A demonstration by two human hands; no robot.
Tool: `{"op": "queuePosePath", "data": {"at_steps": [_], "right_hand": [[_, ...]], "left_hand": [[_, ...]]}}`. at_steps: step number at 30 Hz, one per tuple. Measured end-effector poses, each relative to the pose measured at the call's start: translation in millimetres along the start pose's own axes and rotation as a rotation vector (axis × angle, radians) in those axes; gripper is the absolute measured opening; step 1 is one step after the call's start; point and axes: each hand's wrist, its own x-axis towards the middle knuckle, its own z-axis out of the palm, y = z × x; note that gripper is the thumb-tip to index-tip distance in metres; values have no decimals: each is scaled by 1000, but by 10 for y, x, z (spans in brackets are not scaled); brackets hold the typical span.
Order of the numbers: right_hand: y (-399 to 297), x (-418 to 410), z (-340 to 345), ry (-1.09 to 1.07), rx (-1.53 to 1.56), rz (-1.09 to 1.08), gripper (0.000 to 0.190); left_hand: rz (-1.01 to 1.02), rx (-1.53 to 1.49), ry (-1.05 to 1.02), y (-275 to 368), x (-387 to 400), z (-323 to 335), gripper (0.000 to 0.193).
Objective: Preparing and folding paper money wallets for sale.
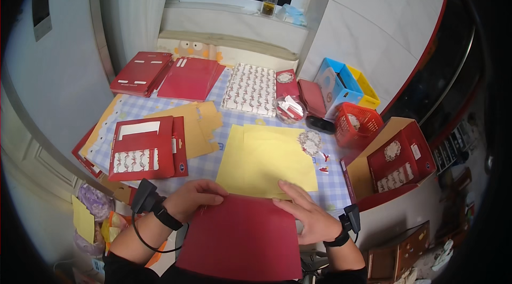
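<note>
A plain red card sheet [244, 240] is tilted in front of my body at the near table edge. My left hand [200, 198] pinches its upper left corner between thumb and fingers. At its upper right corner is my right hand [310, 216], one fingertip on the top edge, other fingers spread and the thumb partly hidden by the sheet. Just beyond lie overlapping yellow paper sheets [268, 160]. A round patterned paper cutout [309, 142] rests at their right corner, near small red-and-white pieces [324, 170].
Left are red printed card sleeves [142, 144], brown card pieces [204, 128] and red stacks [142, 72]. Behind lie patterned sheets [250, 88] and a clear tub of small strips [291, 108]. A red basket [357, 126], blue box [340, 84] and open carton [394, 160] stand right.
</note>
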Motion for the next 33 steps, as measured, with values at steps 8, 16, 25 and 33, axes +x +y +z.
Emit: {"op": "queuePosePath", "data": {"at_steps": [8,16,25,33], "right_hand": [[217,-52,333,375,701,478,19],[335,-104,609,396,1134,571,21],[208,-155,484,248,1143,548,24],[157,-224,515,238,1136,496,21]], "left_hand": [[-163,-264,-404,-67,110,-180,36],[25,-63,-10,-131,74,67,34],[59,135,-147,-191,58,19,23],[-84,100,-318,-214,-16,-41,28]]}}
